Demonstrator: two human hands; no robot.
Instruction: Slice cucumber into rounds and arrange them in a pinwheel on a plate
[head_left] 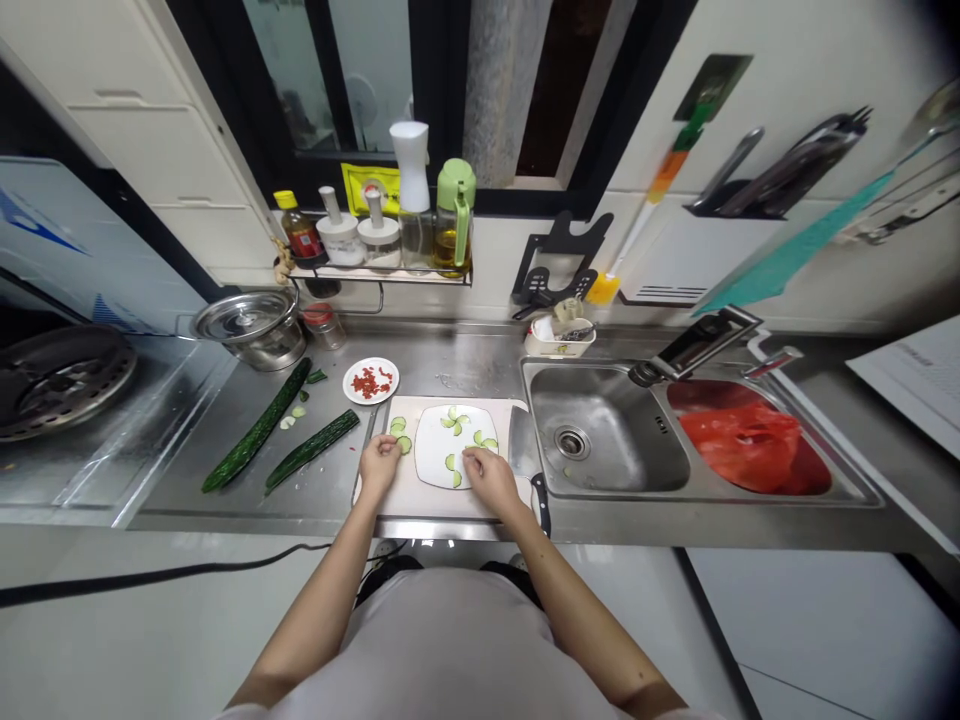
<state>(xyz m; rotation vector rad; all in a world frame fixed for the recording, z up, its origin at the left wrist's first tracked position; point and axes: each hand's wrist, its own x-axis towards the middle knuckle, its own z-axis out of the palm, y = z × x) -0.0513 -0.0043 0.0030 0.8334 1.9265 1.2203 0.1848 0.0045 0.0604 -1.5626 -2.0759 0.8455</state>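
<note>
The big steel desk (450,365) has a sink (607,440) on its right side. A white cutting board (412,495) lies just left of the sink. Two long cucumbers (259,425) lie further left. A white plate (439,455) sits on the board with green cucumber slices (454,420) on it. The left hand (380,462) rests on the board beside the plate. The right hand (491,478) touches the plate's near edge. Each grip is curled down, and I cannot tell if it holds a slice.

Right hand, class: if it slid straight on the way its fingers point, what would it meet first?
Most likely the cucumber slice on the white plate, just ahead of the right hand and its fingertips. Depth is hard to judge from above, so the fingers may already be touching it.
</note>
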